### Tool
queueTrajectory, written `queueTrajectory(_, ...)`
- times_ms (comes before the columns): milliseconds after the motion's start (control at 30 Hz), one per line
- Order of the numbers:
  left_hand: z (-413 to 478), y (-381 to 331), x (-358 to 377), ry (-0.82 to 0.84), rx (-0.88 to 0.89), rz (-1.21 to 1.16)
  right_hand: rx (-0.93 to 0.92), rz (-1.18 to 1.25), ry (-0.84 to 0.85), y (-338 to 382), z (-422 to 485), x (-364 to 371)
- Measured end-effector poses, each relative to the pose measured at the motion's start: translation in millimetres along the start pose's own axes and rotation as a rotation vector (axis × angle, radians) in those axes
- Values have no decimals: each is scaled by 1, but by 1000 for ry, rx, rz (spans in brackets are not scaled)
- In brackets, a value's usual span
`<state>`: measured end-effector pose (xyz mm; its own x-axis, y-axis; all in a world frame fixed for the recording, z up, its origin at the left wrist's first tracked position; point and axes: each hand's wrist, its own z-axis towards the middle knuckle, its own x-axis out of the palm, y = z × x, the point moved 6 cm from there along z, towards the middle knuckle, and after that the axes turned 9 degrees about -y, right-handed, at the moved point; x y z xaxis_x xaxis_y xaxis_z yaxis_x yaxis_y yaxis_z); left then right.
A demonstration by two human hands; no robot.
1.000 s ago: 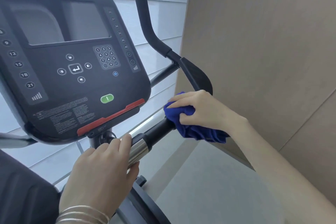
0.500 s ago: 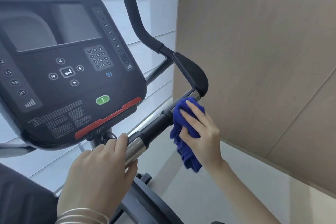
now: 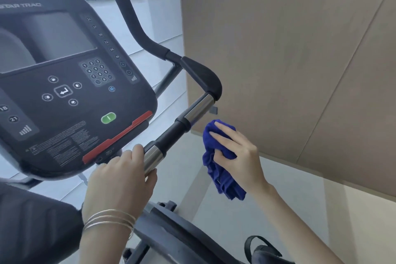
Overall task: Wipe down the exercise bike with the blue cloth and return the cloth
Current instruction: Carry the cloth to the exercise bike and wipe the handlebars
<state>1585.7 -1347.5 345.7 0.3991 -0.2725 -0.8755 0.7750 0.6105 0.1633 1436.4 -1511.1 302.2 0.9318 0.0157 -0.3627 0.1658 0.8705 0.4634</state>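
Gripping a bunched blue cloth (image 3: 211,169), the right hand (image 3: 237,156) sat right of centre in the frame, fingers and thumb curled round the fabric, loose folds hanging below. The cloth lay just beside the handlebar (image 3: 171,133) of the exercise bike (image 3: 175,233), apart from it. Left hand (image 3: 120,180): lower centre, fingers wrapped over the bar's chrome sleeve (image 3: 151,157); thin bangles (image 3: 109,219) circled the wrist. Console (image 3: 64,92): upper left, bearing a green button (image 3: 108,118) and a red strip (image 3: 120,137). Wood-panelled wall (image 3: 300,49): right.
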Motion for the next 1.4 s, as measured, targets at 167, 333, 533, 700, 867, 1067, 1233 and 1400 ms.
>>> queueTrajectory(167,0,-3,-5,11,73,-57,5,-43,3,34,-30,-34)
queueTrajectory(333,-25,-12,-25,-44,156,-289,90,-87,78,58,-75,-74)
queueTrajectory(533,-99,-65,-40,-24,286,-413,157,-204,90,71,-119,-142)
queueTrajectory(700,-134,-118,-51,48,344,-458,220,-277,44,69,-153,-210)
queueTrajectory(867,-175,-190,-85,43,396,-514,223,-322,30,63,-188,-293)
queueTrajectory(1067,-237,-287,-131,71,395,-631,217,-323,114,41,-221,-407)
queueTrajectory(1233,-266,-348,-155,100,354,-639,198,-322,174,19,-235,-473)
queueTrajectory(1400,-270,-382,-159,123,291,-589,139,-264,197,-10,-222,-497)
